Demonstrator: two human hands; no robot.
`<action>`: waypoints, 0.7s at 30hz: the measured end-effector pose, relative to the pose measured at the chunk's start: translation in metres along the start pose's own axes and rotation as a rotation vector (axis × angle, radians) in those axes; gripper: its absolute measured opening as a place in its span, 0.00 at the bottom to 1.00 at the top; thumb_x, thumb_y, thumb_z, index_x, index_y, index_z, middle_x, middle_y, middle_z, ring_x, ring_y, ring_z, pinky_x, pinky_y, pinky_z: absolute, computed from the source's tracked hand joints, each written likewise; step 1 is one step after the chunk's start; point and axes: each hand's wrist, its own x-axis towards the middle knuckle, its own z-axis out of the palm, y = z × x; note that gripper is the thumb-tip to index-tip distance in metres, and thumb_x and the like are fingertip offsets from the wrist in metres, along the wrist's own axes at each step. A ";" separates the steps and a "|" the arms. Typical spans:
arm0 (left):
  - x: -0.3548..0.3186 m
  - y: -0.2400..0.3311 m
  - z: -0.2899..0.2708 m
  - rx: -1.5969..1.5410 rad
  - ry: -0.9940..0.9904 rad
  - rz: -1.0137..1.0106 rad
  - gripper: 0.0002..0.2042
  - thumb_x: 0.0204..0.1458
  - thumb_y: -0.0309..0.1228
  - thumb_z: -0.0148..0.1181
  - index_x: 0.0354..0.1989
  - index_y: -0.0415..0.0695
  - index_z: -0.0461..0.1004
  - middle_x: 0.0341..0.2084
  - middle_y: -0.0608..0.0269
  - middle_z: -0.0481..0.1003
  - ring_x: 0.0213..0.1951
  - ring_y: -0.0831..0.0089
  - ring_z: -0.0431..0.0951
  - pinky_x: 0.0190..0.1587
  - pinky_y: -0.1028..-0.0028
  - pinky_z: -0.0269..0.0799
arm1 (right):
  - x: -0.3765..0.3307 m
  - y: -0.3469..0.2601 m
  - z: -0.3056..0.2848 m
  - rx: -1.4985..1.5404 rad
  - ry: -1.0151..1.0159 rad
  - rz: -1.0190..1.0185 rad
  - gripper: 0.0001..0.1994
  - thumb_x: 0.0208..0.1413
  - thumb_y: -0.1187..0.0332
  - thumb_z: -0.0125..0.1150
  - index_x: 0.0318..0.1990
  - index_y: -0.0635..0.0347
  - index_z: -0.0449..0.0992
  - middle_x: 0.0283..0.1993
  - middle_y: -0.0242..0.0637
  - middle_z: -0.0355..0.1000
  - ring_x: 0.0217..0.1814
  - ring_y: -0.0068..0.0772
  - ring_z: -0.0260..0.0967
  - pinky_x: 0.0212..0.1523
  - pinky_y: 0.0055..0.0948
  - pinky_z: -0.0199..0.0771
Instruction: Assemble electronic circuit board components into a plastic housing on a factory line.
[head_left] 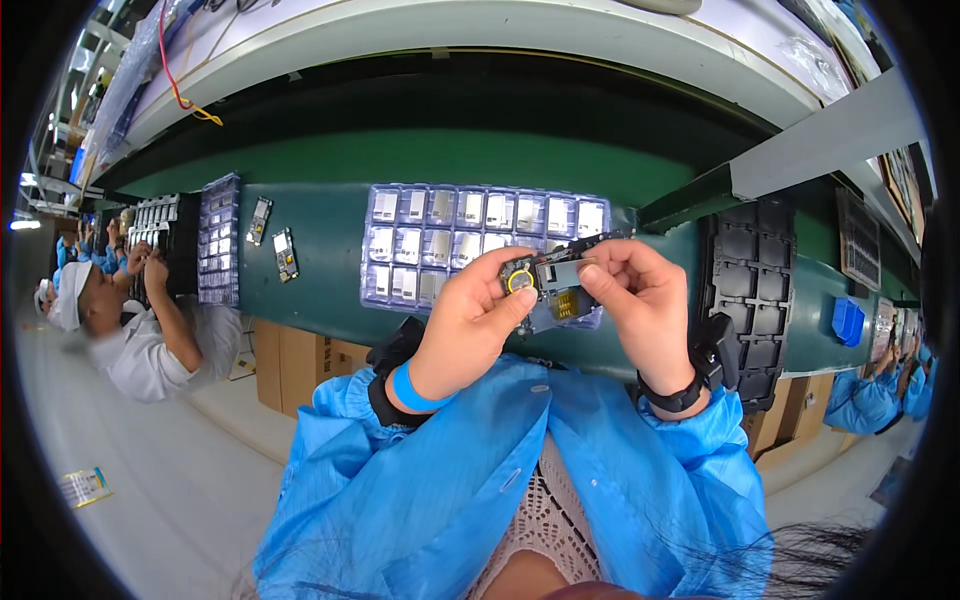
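Head view, please: what do the two hands have hold of?

One circuit board (pixel 566 303), shared between them. The left hand (pixel 463 315) pinches its left end, thumb beside a round, yellow-ringed part (pixel 520 281). The right hand (pixel 643 297) grips the right end, thumb at the edge of a flat silvery piece (pixel 558 272).

So neither hand is spread?

No, both are closed to a pinch, with only the board's thickness between thumb and fingers. Whether that silvery piece is fixed to the board or loose, I can't tell.

And where is the board?

Held up over the green surface (pixel 320 225), near its front edge, covering part of the front right corner of a clear tray (pixel 367 250). That tray's compartments carry small silvery-white pieces.

What else lies along the surface?

Toward the left end, two loose boards (pixel 285 254) lie near each other, just beside a second clear tray (pixel 219 240). Right of the hands, a black tray (pixel 752 270) with rows of compartments reaches the front edge. Closer to the right end sits a blue bin (pixel 848 320).

Anyone alongside?

A co-worker in white (pixel 150 370), at the left end, both hands raised near the surface's front edge.
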 end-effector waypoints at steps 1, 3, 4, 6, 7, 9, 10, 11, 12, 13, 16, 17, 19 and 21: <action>0.001 0.000 0.000 0.003 -0.005 -0.002 0.16 0.49 0.19 0.47 0.48 0.33 0.59 0.37 0.60 0.70 0.39 0.79 0.70 0.42 0.80 0.66 | 0.001 0.001 0.000 -0.009 0.008 -0.005 0.05 0.45 0.77 0.57 0.31 0.66 0.71 0.22 0.27 0.67 0.22 0.11 0.59 0.23 0.12 0.60; 0.002 0.002 0.001 0.004 -0.007 -0.007 0.16 0.49 0.19 0.47 0.48 0.32 0.59 0.37 0.59 0.70 0.39 0.79 0.70 0.43 0.80 0.66 | 0.003 0.002 0.001 -0.019 0.014 -0.005 0.05 0.45 0.77 0.58 0.31 0.67 0.71 0.22 0.27 0.67 0.22 0.10 0.58 0.22 0.12 0.59; 0.003 0.003 0.001 0.014 -0.011 -0.011 0.16 0.49 0.19 0.47 0.48 0.32 0.59 0.37 0.59 0.70 0.39 0.79 0.70 0.43 0.80 0.66 | 0.004 0.002 0.002 -0.002 0.027 -0.011 0.05 0.46 0.76 0.58 0.31 0.67 0.71 0.21 0.26 0.66 0.21 0.10 0.57 0.22 0.12 0.58; 0.004 0.003 0.001 0.023 -0.010 -0.017 0.16 0.49 0.19 0.46 0.48 0.32 0.59 0.37 0.59 0.69 0.39 0.79 0.70 0.43 0.80 0.66 | 0.005 0.002 0.003 0.017 0.035 -0.013 0.05 0.46 0.76 0.58 0.30 0.67 0.71 0.21 0.26 0.66 0.21 0.09 0.56 0.21 0.12 0.57; 0.005 0.003 0.001 0.028 -0.014 -0.011 0.16 0.50 0.19 0.46 0.48 0.32 0.59 0.37 0.59 0.69 0.39 0.79 0.70 0.43 0.80 0.66 | 0.006 0.002 0.002 0.005 0.029 -0.004 0.05 0.46 0.75 0.58 0.30 0.67 0.71 0.21 0.25 0.66 0.21 0.09 0.56 0.21 0.11 0.56; 0.006 0.002 0.001 0.031 -0.017 -0.009 0.16 0.50 0.19 0.46 0.48 0.33 0.59 0.37 0.59 0.69 0.39 0.79 0.70 0.43 0.80 0.66 | 0.007 0.003 0.001 -0.006 0.022 0.008 0.05 0.46 0.75 0.58 0.30 0.67 0.71 0.20 0.25 0.65 0.21 0.09 0.55 0.20 0.11 0.56; 0.007 0.002 0.001 0.040 -0.015 -0.017 0.15 0.50 0.19 0.46 0.48 0.33 0.59 0.37 0.59 0.69 0.39 0.79 0.70 0.43 0.80 0.66 | 0.007 0.004 0.001 -0.007 0.024 0.006 0.05 0.46 0.75 0.58 0.30 0.67 0.71 0.20 0.25 0.65 0.21 0.09 0.55 0.20 0.11 0.56; 0.007 0.002 0.001 0.050 -0.014 -0.024 0.15 0.50 0.19 0.46 0.48 0.33 0.59 0.37 0.59 0.69 0.39 0.79 0.70 0.42 0.80 0.66 | 0.008 0.005 0.000 -0.008 0.026 0.003 0.05 0.46 0.75 0.58 0.30 0.68 0.71 0.21 0.25 0.65 0.21 0.09 0.55 0.20 0.11 0.56; 0.008 0.002 0.001 0.049 -0.012 -0.028 0.15 0.50 0.19 0.46 0.48 0.33 0.59 0.37 0.59 0.69 0.39 0.79 0.70 0.42 0.80 0.66 | 0.008 0.004 0.000 -0.008 0.026 0.007 0.05 0.46 0.75 0.58 0.30 0.68 0.71 0.21 0.25 0.65 0.21 0.09 0.55 0.20 0.11 0.56; 0.008 0.002 0.001 0.043 -0.011 -0.025 0.15 0.50 0.19 0.46 0.48 0.33 0.59 0.37 0.59 0.69 0.39 0.79 0.70 0.42 0.80 0.66 | 0.008 0.004 0.000 -0.014 0.024 0.014 0.05 0.46 0.75 0.58 0.30 0.67 0.71 0.21 0.25 0.65 0.21 0.09 0.55 0.20 0.11 0.56; 0.009 0.002 0.001 0.044 -0.012 -0.026 0.15 0.50 0.19 0.46 0.48 0.33 0.59 0.37 0.59 0.69 0.39 0.79 0.70 0.42 0.80 0.66 | 0.009 0.005 0.000 0.000 0.029 0.020 0.05 0.46 0.75 0.58 0.30 0.67 0.71 0.21 0.25 0.65 0.21 0.09 0.55 0.20 0.11 0.55; 0.009 0.002 0.001 0.052 -0.017 -0.029 0.15 0.50 0.20 0.46 0.48 0.33 0.59 0.37 0.59 0.69 0.38 0.79 0.70 0.42 0.80 0.66 | 0.009 0.006 0.000 0.018 0.037 0.015 0.05 0.46 0.75 0.58 0.30 0.67 0.71 0.21 0.25 0.66 0.21 0.09 0.55 0.20 0.11 0.55; 0.010 0.002 0.002 0.053 -0.018 -0.026 0.15 0.50 0.20 0.46 0.48 0.33 0.59 0.37 0.59 0.69 0.38 0.80 0.70 0.42 0.80 0.66 | 0.010 0.007 -0.001 0.018 0.031 0.018 0.05 0.47 0.75 0.58 0.30 0.67 0.71 0.21 0.25 0.66 0.21 0.09 0.55 0.20 0.11 0.55; 0.010 0.002 0.001 0.053 -0.013 -0.022 0.15 0.50 0.20 0.46 0.48 0.33 0.59 0.36 0.60 0.70 0.38 0.80 0.70 0.41 0.81 0.66 | 0.011 0.008 -0.001 0.017 0.020 0.023 0.05 0.47 0.75 0.58 0.30 0.67 0.71 0.21 0.25 0.66 0.21 0.09 0.55 0.20 0.11 0.55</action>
